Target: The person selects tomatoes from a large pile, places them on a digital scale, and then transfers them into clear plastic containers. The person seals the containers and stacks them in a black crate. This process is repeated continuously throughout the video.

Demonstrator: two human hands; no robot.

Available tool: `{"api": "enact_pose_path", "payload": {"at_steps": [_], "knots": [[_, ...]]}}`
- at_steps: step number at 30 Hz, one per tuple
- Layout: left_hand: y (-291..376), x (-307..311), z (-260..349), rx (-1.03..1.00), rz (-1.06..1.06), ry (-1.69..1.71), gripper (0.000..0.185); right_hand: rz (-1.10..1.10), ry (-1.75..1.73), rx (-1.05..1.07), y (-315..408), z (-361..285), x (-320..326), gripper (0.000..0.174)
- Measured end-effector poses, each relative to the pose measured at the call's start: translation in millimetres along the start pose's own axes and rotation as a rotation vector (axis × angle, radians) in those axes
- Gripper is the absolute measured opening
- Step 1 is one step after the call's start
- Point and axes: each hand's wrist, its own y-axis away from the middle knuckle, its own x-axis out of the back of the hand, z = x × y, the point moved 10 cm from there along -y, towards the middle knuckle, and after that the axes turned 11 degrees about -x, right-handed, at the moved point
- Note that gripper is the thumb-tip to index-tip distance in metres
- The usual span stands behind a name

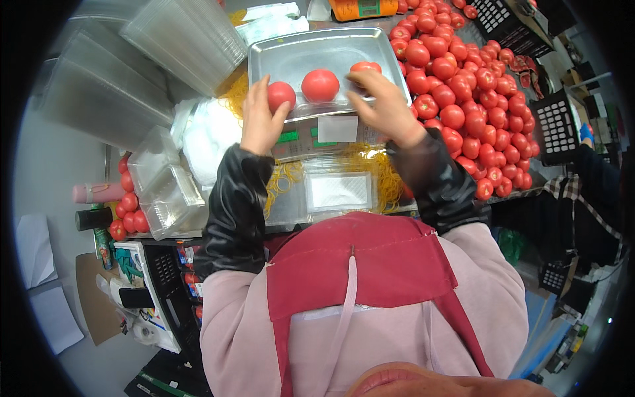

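Note:
Three tomatoes rest on the steel weighing pan (327, 44) of a digital scale. My left hand (264, 116) touches the left tomato (281, 97), fingers on its left side and thumb at its front; whether it grips firmly is not clear. The middle tomato (320, 86) stands apart from both hands. Over the pan's right side, my right hand (384, 101) is blurred, its fingers spread at the right tomato (366, 66) and partly hiding it. Below the scale lies a clear plastic tray with a white absorbent pad (339, 191), with yellow rubber bands (389, 186) beside it.
A large heap of tomatoes (466, 99) fills the right side. Stacked clear trays (183, 42) and white plastic bags or film (211, 139) are at left. An orange scale (363, 9) stands behind the pan. A co-worker's blue-gloved hand (587, 133) shows at far right, near a black crate (555, 126).

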Motion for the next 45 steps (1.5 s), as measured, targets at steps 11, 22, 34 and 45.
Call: {"api": "enact_pose_path", "payload": {"at_steps": [11, 22, 34, 45], "knots": [[28.0, -7.0, -10.7, 0.755, 0.344, 1.843, 0.052, -0.241, -0.703, -0.629, -40.9, 35.8, -52.8, 0.06], [94.4, -31.5, 82.2, 0.277, -0.192, 0.986, 0.068, -0.342, -0.977, -0.538, 101.1, 31.8, -24.9, 0.066], [136.9, -97.8, 122.4, -0.44, -0.594, -0.12, 0.059, 0.179, 0.029, 0.032, 20.2, 27.0, 29.1, 0.037], [133.4, -95.3, 125.0, -0.412, -0.579, -0.12, 0.061, -0.196, -0.521, -0.271, 34.7, -0.5, 20.7, 0.057]]}}
